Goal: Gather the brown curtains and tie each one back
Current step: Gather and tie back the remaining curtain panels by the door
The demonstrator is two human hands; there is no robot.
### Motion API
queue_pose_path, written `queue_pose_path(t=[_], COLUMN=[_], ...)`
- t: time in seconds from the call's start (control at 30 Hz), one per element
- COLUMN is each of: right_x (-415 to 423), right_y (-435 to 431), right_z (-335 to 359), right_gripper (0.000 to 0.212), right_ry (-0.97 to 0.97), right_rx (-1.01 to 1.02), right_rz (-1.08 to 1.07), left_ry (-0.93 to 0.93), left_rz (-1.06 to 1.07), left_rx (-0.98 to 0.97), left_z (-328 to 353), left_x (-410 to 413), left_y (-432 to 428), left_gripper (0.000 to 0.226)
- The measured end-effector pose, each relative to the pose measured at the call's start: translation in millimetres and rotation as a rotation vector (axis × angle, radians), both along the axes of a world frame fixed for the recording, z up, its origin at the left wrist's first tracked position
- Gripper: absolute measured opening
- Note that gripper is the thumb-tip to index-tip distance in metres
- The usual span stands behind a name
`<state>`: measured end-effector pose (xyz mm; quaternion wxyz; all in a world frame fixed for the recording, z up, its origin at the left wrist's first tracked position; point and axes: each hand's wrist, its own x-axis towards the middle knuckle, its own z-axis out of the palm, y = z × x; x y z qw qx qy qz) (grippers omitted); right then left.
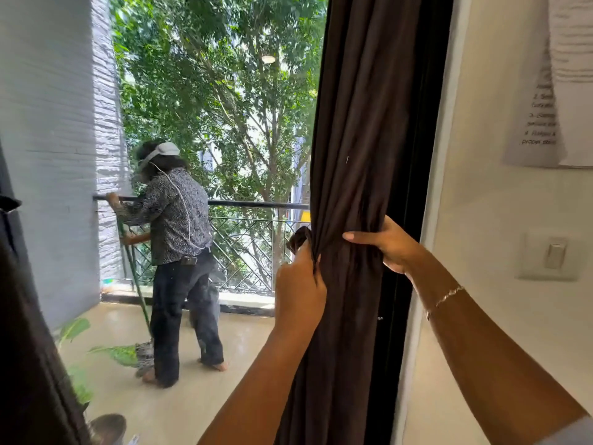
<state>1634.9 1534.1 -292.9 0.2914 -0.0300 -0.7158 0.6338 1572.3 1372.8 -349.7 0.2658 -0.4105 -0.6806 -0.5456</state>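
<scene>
Two hands on one brown curtain [356, 155], gathered and hanging upright right of centre. Left hand [300, 284] on its left edge, fingers clamped on a dark tie end [299, 238]. Right hand [390, 244] wrapped around from right, slightly higher.

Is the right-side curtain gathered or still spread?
Gathered: the curtain is bunched into a narrow column, left hand and right hand gripping it. Not visibly tied.

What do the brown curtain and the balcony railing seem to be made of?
The brown curtain looks like soft matte woven cloth: it bunches into deep folds under both hands. The balcony railing seems to be dark painted metal, judging by its thin rigid bars and smooth top rail.
</scene>
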Motion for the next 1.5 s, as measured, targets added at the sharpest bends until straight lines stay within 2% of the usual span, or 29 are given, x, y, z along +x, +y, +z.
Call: queue_pose_path(t=[0.1, 0.23, 0.27, 0.33, 0.47, 0.57, 0.67, 0.73, 0.83, 0.93, 1.03, 1.1, 1.17, 1.2, 1.27, 1.37, 1.5], right_x=[10.3, 19.8, 20.2, 21.7, 18.8, 21.8, 26.4, 30.0, 29.0, 25.4, 29.0, 39.5, 57.2, 66.3, 76.0, 69.9, 44.3], right_y=[-21.0, -57.0, -66.6, -83.5, -101.9, -108.2, -105.7, -102.5, -100.8, -102.4, -105.3, -100.3, -87.1, -78.6, -58.4, -32.1, -21.4], right_z=[-16.4, -49.8, -57.4, -68.5, -79.2, -78.7, -80.1, -82.3, -92.1, -101.7, -107.7, -107.4, -102.2, -97.0, -84.1, -53.3, -13.4], right_gripper=[0.036, 0.022, 0.019, 0.013, 0.022, 0.024, 0.030, 0.026, 0.025, 0.035, 0.055, 0.061, 0.051, 0.043, 0.032, 0.059, 0.098], right_ry=[0.110, 0.072, 0.065, 0.044, -0.009, -0.029, -0.013, 0.011, 0.017, 0.031, 0.053, 0.096, 0.133, 0.141, 0.169, 0.087, -0.098], right_rx=[0.150, 0.583, 0.641, 0.724, 0.811, 0.888, 0.991, 0.971, 0.842, 0.776, 0.945, 0.993, 0.941, 0.847, 0.657, 0.665, 0.668], right_rz=[-0.218, -0.873, -0.967, -1.016, -0.918, -0.941, -1.009, -1.010, -0.919, -0.875, -0.852, -0.713, -0.490, -0.415, -0.400, -0.450, -0.141], left_ry=[-0.026, -0.056, -0.051, -0.011, 0.098, 0.230, 0.309, 0.299, 0.196, 0.147, 0.112, 0.084, 0.088, 0.090, 0.069, -0.007, -0.134], left_rz=[0.042, 0.066, 0.095, 0.157, 0.220, 0.274, 0.155, -0.002, -0.216, -0.183, -0.071, -0.078, -0.107, -0.132, -0.209, -0.332, -0.511], left_rx=[-0.026, -0.077, -0.098, -0.146, -0.269, -0.338, -0.362, -0.367, -0.366, -0.380, -0.369, -0.354, -0.352, -0.351, -0.366, -0.408, -0.400], left_z=[-0.4, -0.6, -1.0, -1.7, 0.8, 5.1, 10.4, 12.6, 14.0, 13.8, 13.4, 12.7, 13.0, 13.8, 15.8, 18.0, 22.4], left_x=[2.3, 7.6, 8.8, 12.4, 17.7, 18.5, 17.4, 16.5, 23.1, 28.7, 21.2, 15.1, 7.1, 3.2, -5.0, -13.3, -15.6], left_y=[4.2, 10.6, 12.1, 15.7, 20.9, 17.8, 10.0, 4.9, -0.3, 2.9, 11.7, 12.9, 10.8, 8.6, 4.6, 1.9, -1.8], left_gripper=[0.034, 0.029, 0.027, 0.026, 0.031, 0.034, 0.029, 0.034, 0.054, 0.068, 0.042, 0.032, 0.035, 0.036, 0.038, 0.039, 0.030])
